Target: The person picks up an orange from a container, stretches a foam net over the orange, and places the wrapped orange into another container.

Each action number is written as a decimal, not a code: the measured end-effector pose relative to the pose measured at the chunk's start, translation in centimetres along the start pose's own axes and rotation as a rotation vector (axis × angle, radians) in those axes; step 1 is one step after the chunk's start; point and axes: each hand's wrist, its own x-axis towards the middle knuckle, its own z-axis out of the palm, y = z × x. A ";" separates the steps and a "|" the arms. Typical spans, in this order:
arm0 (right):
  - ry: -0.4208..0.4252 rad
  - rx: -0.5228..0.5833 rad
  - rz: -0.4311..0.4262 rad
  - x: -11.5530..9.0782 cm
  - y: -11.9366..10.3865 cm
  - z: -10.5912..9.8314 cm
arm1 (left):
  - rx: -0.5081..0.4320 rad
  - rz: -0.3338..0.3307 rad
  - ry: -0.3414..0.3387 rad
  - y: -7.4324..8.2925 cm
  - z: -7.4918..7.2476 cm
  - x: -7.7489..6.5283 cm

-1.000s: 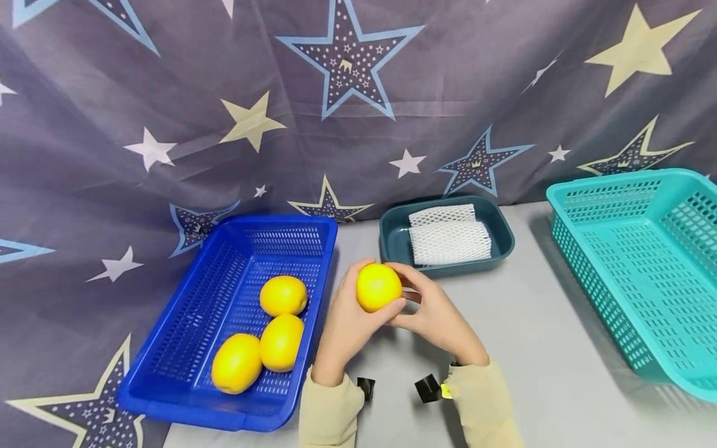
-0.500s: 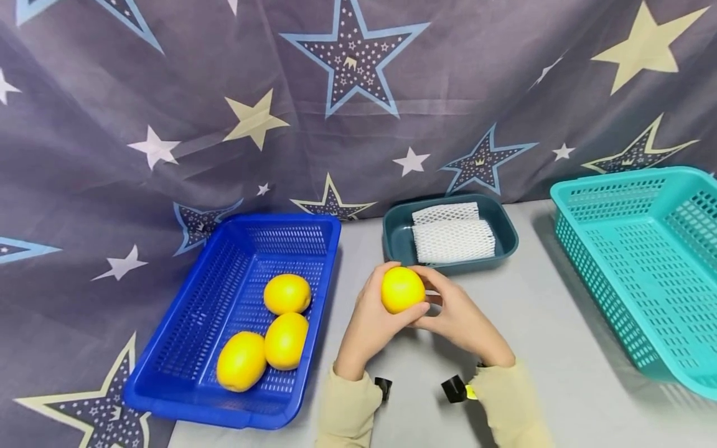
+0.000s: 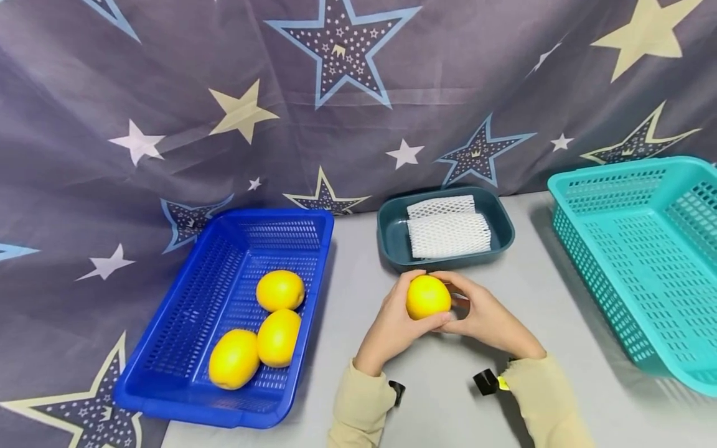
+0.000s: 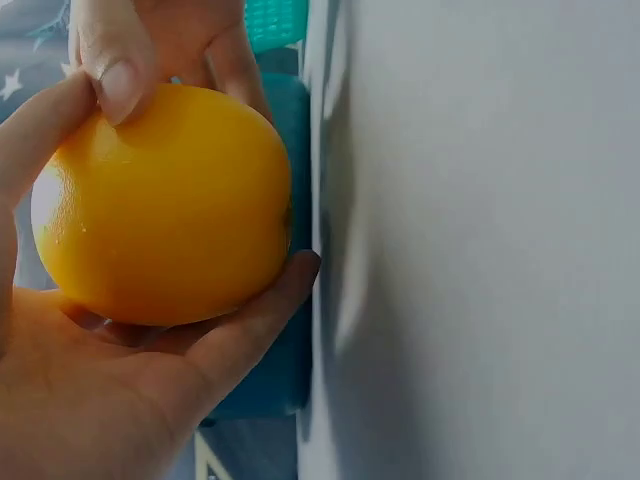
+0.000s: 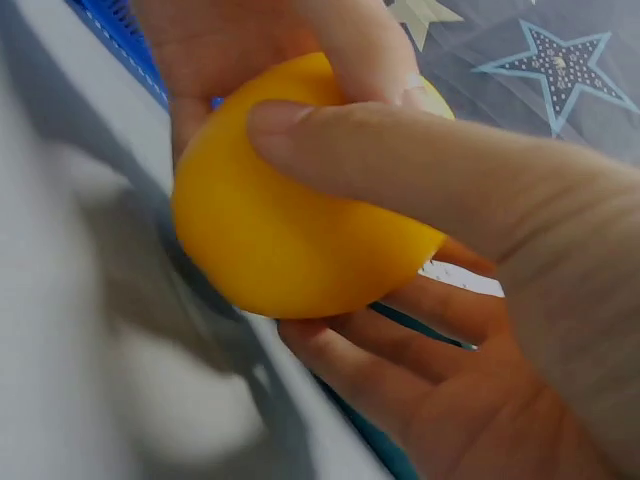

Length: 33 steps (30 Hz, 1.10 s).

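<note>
A yellow-orange fruit that looks like an orange (image 3: pixel 428 297) is held between both hands above the table, just in front of the dark green tray (image 3: pixel 392 246). My left hand (image 3: pixel 395 323) grips its left side; in the left wrist view the thumb lies over it and the fingers (image 4: pixel 250 335) curl beneath. My right hand (image 3: pixel 488 318) holds it from the right, with the thumb (image 5: pixel 340 150) across the skin and fingers curled under it in the right wrist view. Two white foam net sleeves (image 3: pixel 448 235) lie in the tray.
At the left, a blue basket (image 3: pixel 168 398) contains three more oranges (image 3: pixel 280 290). A turquoise basket (image 3: pixel 633 230) stands at the right, partly out of view. Behind the grey tabletop (image 3: pixel 442 398) hangs a star-patterned cloth (image 3: pixel 358 143).
Both hands have moved rightward together with the orange, from beside the blue basket to in front of the dark green tray. The view has shifted slightly.
</note>
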 end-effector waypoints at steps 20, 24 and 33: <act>-0.138 0.119 -0.013 0.4 0.5 -1.0 | 0.037 0.012 -0.068 -0.3 -0.5 0.0; -0.143 0.137 0.001 0.1 0.7 -1.2 | 0.032 0.015 -0.074 -0.4 -0.2 -0.1; -0.160 0.126 0.011 -0.3 1.2 -1.3 | -0.036 0.007 -0.096 -1.2 -0.2 -0.1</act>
